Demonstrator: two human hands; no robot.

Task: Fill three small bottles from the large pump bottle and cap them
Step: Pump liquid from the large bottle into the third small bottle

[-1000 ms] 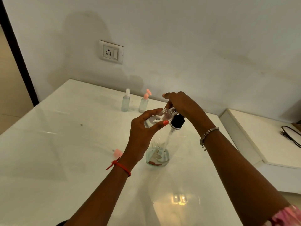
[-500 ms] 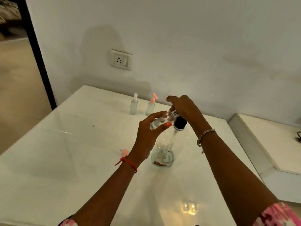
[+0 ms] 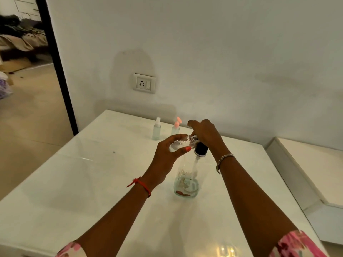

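Note:
The large clear pump bottle with a black collar stands on the white table, a little liquid at its bottom. My left hand grips a small clear bottle, tilted, with its mouth at the pump's spout. My right hand rests on top of the pump head, fingers curled over it. Two more small bottles stand at the back: one with a white spray top, one with an open pink flip cap.
A wall with a socket rises behind the table. A lower white ledge adjoins on the right. A dark door frame and open floor lie to the left.
Both hands stay on the small bottle and the pump. The view has swung left and up, showing more of the doorway.

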